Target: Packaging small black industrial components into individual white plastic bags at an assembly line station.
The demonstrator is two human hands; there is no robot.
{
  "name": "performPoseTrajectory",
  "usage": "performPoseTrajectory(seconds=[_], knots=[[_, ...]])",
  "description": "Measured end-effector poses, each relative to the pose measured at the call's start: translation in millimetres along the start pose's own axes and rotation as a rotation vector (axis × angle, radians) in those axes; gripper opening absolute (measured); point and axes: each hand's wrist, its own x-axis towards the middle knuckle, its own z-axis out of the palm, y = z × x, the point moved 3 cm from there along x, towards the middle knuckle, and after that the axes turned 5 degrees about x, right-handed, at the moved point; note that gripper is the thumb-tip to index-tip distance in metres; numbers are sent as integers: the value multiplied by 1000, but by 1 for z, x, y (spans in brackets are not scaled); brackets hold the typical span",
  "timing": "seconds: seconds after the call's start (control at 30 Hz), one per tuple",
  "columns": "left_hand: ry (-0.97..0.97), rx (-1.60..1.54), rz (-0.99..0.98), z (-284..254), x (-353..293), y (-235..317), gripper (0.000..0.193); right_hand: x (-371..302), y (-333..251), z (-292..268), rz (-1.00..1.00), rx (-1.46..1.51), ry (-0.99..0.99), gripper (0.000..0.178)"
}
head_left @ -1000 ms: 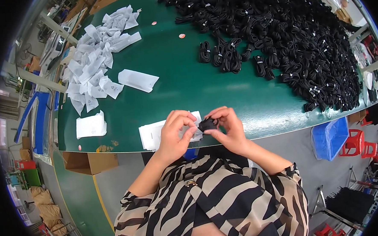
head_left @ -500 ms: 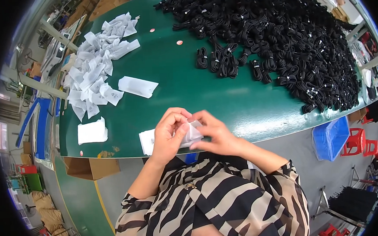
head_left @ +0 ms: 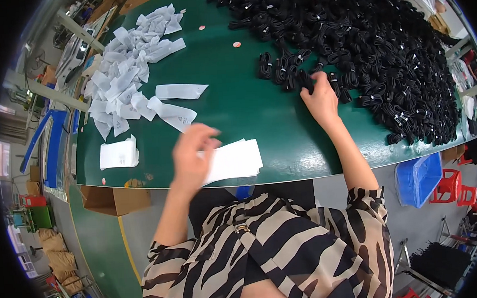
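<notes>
My right hand (head_left: 321,99) reaches to the near edge of a big heap of black coiled cables (head_left: 373,50). Its thumb and fingers close around one black cable bundle (head_left: 305,80). Slightly blurred, my left hand (head_left: 193,154) is over the left end of a stack of flat white bags (head_left: 233,159) at the table's front edge. Its fingers and thumb are apart, with nothing visible between them. Beyond it lie two filled white bags, one straight (head_left: 181,91) and one slanted (head_left: 173,113), beside a pile of similar bags (head_left: 119,82).
The green table (head_left: 236,106) curves toward me. Another white stack (head_left: 119,153) lies near its left front edge. Small reddish stickers (head_left: 237,44) dot the surface. Below are a cardboard box (head_left: 111,200) on the left and a blue bin (head_left: 421,180) near red stools (head_left: 446,185) on the right.
My hands, earlier together over a white bag, have separated. The right went far right to the cables. Another filled bag now lies by the pile, and more of the flat stack shows.
</notes>
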Motion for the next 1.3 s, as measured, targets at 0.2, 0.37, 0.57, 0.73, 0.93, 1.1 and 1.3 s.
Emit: performPoseTrajectory(seconds=[0.2,0.37,0.57,0.73,0.93,1.1,1.3], knots=[[-179,60,183,63,-36,12,10,-38,11,-13,134,212,-186,41],[-200,-35,61,66,-40,3,7,-110,-52,-35,-269,435,-151,35],[-235,-193,-215,64,-40,0,6,-148,-80,-35,-487,322,-298,43],[-198,-296,-197,66,-43,3,7,-150,-85,-33,-709,342,-391,42],[-183,-198,139,55,-37,22,11,-143,-80,-26,-344,689,-620,40],[-187,-133,210,49,-33,33,11,-146,-81,-23,-59,865,-657,34],[-150,-305,27,35,-24,32,9,-135,-97,-32,-559,865,-408,34]])
